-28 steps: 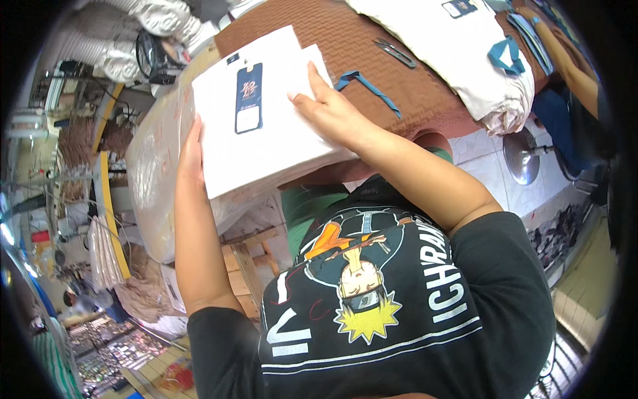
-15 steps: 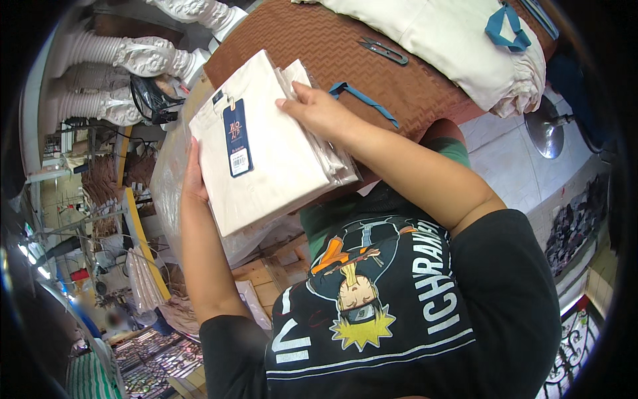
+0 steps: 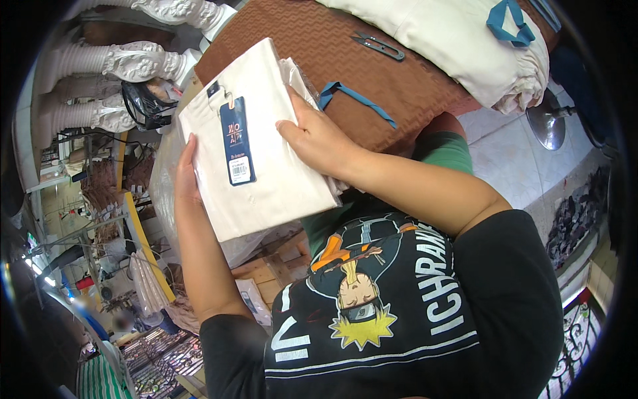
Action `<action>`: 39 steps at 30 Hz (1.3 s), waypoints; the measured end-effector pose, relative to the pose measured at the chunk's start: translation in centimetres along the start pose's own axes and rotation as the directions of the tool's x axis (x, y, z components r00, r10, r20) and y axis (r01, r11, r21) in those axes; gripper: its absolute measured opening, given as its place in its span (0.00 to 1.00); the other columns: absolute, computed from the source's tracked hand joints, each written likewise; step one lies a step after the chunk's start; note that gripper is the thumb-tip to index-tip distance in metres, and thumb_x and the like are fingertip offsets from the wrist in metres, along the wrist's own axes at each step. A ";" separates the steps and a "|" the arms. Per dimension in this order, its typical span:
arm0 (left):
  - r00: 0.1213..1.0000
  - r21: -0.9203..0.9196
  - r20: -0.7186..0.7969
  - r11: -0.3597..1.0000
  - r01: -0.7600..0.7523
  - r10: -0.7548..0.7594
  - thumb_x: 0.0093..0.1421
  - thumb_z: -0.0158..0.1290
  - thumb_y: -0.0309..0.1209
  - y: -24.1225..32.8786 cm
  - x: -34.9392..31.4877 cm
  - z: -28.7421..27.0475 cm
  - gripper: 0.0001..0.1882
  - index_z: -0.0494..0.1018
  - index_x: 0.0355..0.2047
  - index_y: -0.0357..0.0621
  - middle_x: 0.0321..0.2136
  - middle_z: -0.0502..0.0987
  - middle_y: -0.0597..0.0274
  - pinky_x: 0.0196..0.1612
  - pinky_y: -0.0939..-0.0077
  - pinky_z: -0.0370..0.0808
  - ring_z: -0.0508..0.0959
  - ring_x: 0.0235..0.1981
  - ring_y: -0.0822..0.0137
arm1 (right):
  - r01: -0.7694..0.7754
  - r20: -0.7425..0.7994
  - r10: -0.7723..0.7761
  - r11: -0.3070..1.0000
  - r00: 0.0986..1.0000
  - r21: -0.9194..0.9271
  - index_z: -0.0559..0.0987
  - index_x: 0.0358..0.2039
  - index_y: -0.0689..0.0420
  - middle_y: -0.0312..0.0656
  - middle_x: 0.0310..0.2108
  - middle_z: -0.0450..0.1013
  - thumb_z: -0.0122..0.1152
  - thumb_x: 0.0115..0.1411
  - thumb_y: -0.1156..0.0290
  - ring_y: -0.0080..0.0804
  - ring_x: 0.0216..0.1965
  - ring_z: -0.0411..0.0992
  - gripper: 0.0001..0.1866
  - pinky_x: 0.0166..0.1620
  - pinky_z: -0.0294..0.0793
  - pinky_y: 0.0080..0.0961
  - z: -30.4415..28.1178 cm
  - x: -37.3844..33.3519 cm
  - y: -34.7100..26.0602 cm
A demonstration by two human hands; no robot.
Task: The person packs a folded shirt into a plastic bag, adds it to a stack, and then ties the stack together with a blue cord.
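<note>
A folded cream garment [image 3: 279,189] in clear plastic is held tilted in front of me, between both hands. My left hand [image 3: 189,174] is closed along its left edge, most of the fingers hidden beneath. My right hand [image 3: 319,136] grips the right edge, thumb on top and fingers going behind. On the garment's upper face lies a navy hang tag [image 3: 237,141] with a white sticker, looped near the collar by a cord. Crinkled plastic and another pale layer [image 3: 294,73] show at the right edge; whether that is a second garment I cannot tell.
Past the garment stands a brown-covered table [image 3: 292,26] with thread snips [image 3: 379,46], a blue strip [image 3: 359,103] and a cream cloth heap [image 3: 438,40] topped by a blue band [image 3: 510,25]. White carved balusters [image 3: 143,61] and a black bag [image 3: 141,106] are at left. A wooden crate [image 3: 260,271] sits below.
The garment has turned slightly and come a little to the left and toward me. My right hand now reaches further over its right edge. Both hands keep their hold.
</note>
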State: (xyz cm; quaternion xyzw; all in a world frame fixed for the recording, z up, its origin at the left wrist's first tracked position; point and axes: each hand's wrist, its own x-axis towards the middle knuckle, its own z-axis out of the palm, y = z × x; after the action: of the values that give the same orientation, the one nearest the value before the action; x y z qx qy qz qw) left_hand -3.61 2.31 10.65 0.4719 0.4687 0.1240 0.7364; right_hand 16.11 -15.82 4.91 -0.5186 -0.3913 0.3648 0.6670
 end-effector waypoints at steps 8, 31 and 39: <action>0.998 -0.065 0.014 0.996 -0.058 0.059 0.59 0.40 0.57 -0.6 -0.6 1.5 0.37 0.60 0.55 0.34 0.50 0.68 0.48 0.49 0.58 0.71 0.73 0.46 0.55 | 0.019 -0.084 -0.052 0.937 0.995 -0.348 0.55 0.55 0.75 0.66 0.56 0.53 0.46 0.56 0.49 0.54 0.60 0.51 0.40 0.61 0.49 0.34 -2.1 2.0 0.6; 0.814 0.454 -0.427 0.872 -0.185 0.395 0.55 0.34 0.66 3.3 -2.8 4.8 0.46 0.47 0.62 0.43 0.62 0.49 0.48 0.61 0.53 0.42 0.48 0.63 0.55 | 0.010 0.029 0.002 0.913 1.000 -0.407 0.69 0.50 0.65 0.54 0.46 0.69 0.58 0.47 0.42 0.41 0.46 0.70 0.41 0.51 0.65 0.29 -6.3 0.2 -2.7; 0.913 0.868 0.209 0.363 -0.338 0.350 0.56 0.32 0.66 9.9 8.0 3.8 0.42 0.57 0.59 0.46 0.60 0.56 0.54 0.63 0.64 0.44 0.53 0.62 0.62 | -0.320 0.462 0.582 0.787 0.670 -0.527 0.78 0.25 0.61 0.40 0.20 0.74 0.61 0.50 0.48 0.24 0.22 0.71 0.24 0.27 0.71 0.22 -6.8 -9.3 -4.9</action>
State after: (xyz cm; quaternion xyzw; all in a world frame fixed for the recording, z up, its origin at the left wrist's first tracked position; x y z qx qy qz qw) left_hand 6.26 10.25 14.51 0.8727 0.3579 0.0130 0.3319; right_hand 18.71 -27.82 7.30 -0.5820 -0.5040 0.5780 0.2704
